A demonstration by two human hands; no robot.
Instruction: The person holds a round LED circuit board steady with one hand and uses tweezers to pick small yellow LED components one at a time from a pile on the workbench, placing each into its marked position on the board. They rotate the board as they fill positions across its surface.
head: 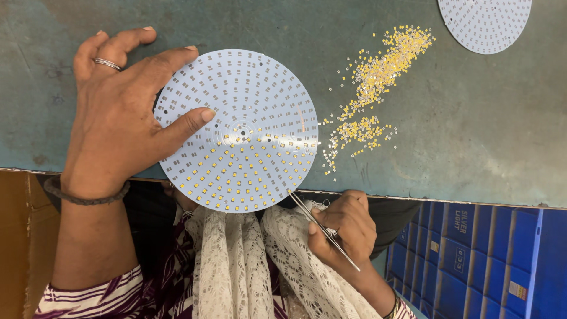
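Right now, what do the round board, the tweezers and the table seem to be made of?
The round board looks like white-coated circuit board, matte, with rows of grey pads and small yellow chips. The tweezers in the right hand seem to be bare steel: thin, silvery, glinting. The table looks like painted metal or wood, dull teal and scuffed; I cannot tell which.

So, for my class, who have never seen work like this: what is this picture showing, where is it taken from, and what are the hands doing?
The one picture comes from a camera worn on the person's head, looking down. The left hand presses on a round white board, partly filled with small yellow chips, that overhangs the edge of a grey-green table. The right hand holds thin metal tweezers, tips near the board's edge. Loose yellow chips lie scattered beside it. A second white board lies at the top right.
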